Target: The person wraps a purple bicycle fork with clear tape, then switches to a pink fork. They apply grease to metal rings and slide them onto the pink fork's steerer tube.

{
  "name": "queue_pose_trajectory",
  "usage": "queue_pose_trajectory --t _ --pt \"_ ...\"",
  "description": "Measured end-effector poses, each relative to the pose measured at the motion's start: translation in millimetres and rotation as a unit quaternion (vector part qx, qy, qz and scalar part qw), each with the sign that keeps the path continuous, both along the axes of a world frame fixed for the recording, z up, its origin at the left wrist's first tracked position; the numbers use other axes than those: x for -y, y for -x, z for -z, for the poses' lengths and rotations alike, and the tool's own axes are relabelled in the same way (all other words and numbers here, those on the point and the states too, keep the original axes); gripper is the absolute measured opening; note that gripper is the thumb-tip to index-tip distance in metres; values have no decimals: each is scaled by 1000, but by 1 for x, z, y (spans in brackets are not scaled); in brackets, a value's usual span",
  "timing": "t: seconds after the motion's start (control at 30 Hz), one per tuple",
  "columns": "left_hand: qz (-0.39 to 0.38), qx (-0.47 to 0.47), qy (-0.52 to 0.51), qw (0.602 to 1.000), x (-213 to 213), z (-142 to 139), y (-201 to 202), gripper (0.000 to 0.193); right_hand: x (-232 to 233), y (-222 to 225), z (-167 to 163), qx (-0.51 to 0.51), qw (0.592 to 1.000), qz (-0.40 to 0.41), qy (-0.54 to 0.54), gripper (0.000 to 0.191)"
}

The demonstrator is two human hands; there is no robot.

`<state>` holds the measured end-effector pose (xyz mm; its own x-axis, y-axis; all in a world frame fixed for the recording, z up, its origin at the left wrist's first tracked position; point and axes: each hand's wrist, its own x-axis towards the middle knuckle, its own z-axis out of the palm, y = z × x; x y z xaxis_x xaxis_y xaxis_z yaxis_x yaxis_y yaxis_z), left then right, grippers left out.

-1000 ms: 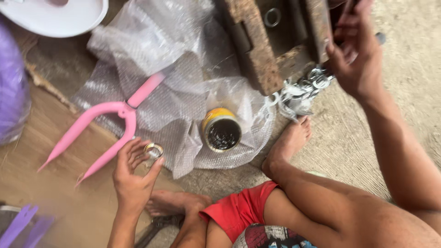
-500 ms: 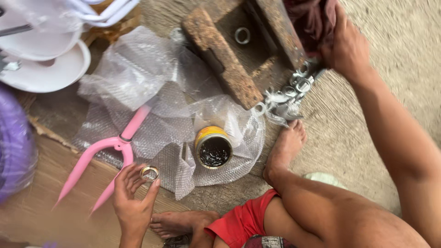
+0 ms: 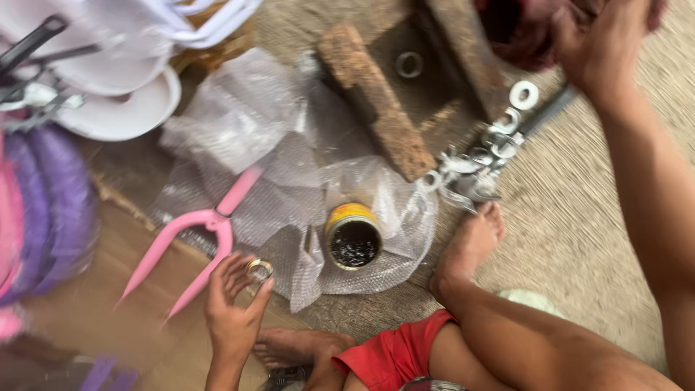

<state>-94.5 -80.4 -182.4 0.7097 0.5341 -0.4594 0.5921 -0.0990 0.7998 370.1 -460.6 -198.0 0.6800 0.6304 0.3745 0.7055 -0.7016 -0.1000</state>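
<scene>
Bare concrete floor point(image 3: 579, 217), bubble wrap point(image 3: 239, 137) spread at centre. Left hand point(image 3: 233, 318) fingers pinch a metal ring point(image 3: 258, 270) near a pink fork point(image 3: 195, 232). Right hand point(image 3: 601, 43), far right, grips dark cloth point(image 3: 521, 32).

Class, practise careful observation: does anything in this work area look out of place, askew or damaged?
The wooden blocks look worn and crumbling at the ends. The open can sits tilted on crumpled bubble wrap. Loose metal rings lie scattered on the ground.
</scene>
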Motion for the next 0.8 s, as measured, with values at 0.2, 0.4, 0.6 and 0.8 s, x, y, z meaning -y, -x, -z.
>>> queue_pose_trajectory --t 0.2,0.4,0.6,0.8 --pt "27 21 -9 999 0 -2 -21 68 -126 100 0 -249 959 -58 118 127" --pt "28 36 -37 998 -5 -15 -17 68 -165 107 -3 -337 908 9 250 126" --pt "-34 21 -24 999 -10 -16 23 71 -151 117 -16 -201 957 -55 203 102" --pt "-15 10 -38 999 -15 -8 36 70 -199 157 15 -354 917 -185 20 87"
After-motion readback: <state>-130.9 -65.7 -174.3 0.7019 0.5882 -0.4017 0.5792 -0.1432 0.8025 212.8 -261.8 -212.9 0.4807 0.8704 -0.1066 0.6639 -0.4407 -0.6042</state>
